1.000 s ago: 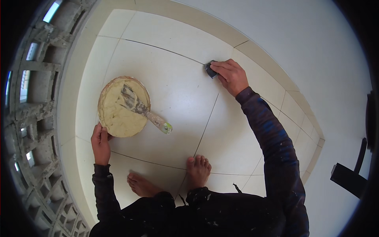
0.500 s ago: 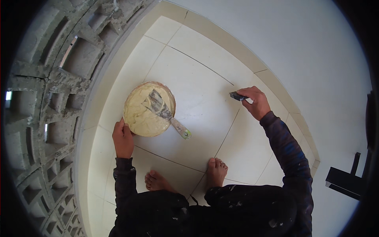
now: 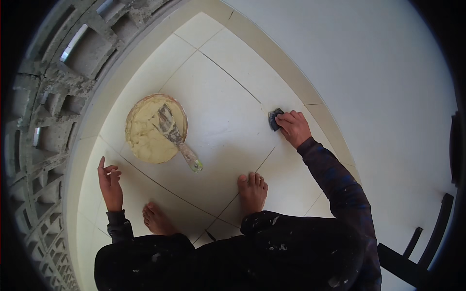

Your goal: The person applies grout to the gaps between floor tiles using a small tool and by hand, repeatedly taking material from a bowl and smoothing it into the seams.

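Note:
My right hand [image 3: 295,128] is closed on a small dark scraper [image 3: 275,120], fingers pressing it against the pale floor tiles. The scraper sits at the near end of a dark tile joint [image 3: 230,72], beside a faint cream smear. My left hand [image 3: 111,186] is off to the left, fingers apart and empty, a short way from a round tub [image 3: 184,115]. Cream-coloured paste [image 3: 148,138] fills that tub. Across the paste lies a putty knife [image 3: 175,137], its blade coated and its worn handle jutting over the rim towards me.
A grey openwork block wall [image 3: 73,97] curves along the left. On the right, a beige skirting [image 3: 320,116] runs below a white wall [image 3: 369,87]. My bare feet [image 3: 252,192] stand on the tiles near the tub. Black metal parts [image 3: 403,264] show at the lower right.
My left hand has let go of the tub and moved away to the left. The scraper has come down flat on the tile by the joint. The whole view has shifted somewhat.

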